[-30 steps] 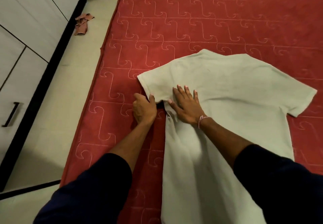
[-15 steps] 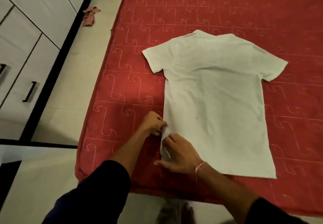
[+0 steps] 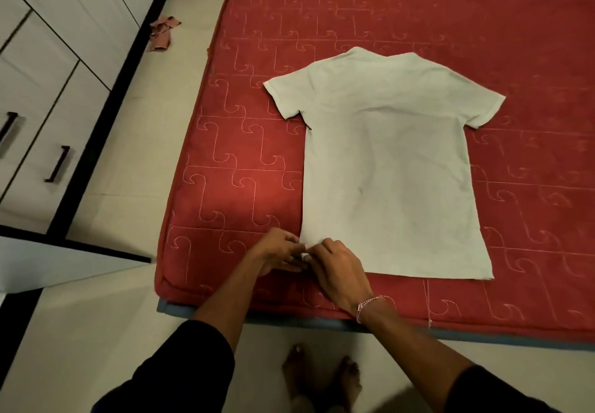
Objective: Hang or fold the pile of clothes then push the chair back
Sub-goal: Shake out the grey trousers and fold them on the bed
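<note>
A pale grey T-shirt [image 3: 392,167] lies flat on the red quilted mattress [image 3: 244,161], collar away from me, hem toward the near edge. My left hand [image 3: 277,253] and my right hand [image 3: 338,271] meet at the shirt's near left hem corner. Both pinch that corner between fingers and thumb. The corner itself is mostly hidden under my fingers. No chair is in view.
White wardrobe doors and drawers with black handles [image 3: 58,163] line the left side. A small reddish cloth [image 3: 162,34] lies on the tiled floor by the wardrobe. A white panel [image 3: 64,264] juts in at the left near the mattress corner. My bare feet [image 3: 322,377] stand at the bed's edge.
My hands have slid from the left armpit down the shirt's left side to the hem corner. The view has pulled back, showing the whole shirt and the bed's near edge.
</note>
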`<state>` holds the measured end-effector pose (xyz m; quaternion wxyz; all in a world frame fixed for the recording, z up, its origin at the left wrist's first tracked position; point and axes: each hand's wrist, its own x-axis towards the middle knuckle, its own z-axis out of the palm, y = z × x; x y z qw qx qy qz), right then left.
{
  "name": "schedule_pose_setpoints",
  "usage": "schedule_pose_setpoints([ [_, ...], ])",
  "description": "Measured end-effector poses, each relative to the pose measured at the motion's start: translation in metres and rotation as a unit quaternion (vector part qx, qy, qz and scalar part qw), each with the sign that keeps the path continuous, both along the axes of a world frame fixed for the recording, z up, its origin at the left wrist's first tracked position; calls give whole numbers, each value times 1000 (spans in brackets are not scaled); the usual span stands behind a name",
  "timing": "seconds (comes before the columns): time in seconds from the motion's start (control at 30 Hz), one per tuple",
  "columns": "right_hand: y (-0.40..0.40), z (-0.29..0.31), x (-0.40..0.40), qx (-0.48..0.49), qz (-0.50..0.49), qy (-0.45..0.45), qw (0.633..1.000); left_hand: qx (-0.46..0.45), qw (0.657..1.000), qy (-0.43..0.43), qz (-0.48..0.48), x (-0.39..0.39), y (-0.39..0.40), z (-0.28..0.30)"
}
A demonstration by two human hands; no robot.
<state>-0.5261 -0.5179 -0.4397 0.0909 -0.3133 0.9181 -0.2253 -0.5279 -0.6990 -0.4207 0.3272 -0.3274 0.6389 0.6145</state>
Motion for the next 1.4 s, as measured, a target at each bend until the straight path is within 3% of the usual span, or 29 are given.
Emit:
schedule_pose_setpoints([
  [0.13,-1,-3,10,6,31,-4,1000,-43,997,25,58,12,4,-4],
  [0.27,0,-11,15,-1,34,-36,999,-189,980,54,14,16,11,-13],
  [0.4,11,-7,9,-42,20,-77,996,-397,907,45,-131,11,14,-6],
  [0.53,54,-1,-5,-83,-82,-66,991,-484,848,36,-213,-11,38,18],
  [0.63,104,2,-14,-97,-202,-37,974,-473,834,104,-264,-36,78,26],
  [0.8,191,9,-29,-65,-395,-11,916,-322,852,254,-325,-70,170,17],
  [0.93,252,7,-48,-47,-505,-97,857,-274,795,362,-402,-85,243,6],
  [1.13,280,6,-76,-91,-513,-243,818,-304,699,391,-516,-96,297,-24],
  [1.27,289,-1,-78,-124,-525,-291,790,-317,680,371,-548,-90,308,-39],
  [1.4,301,4,-76,-215,-549,-338,734,-315,660,404,-550,-82,307,-51],
])
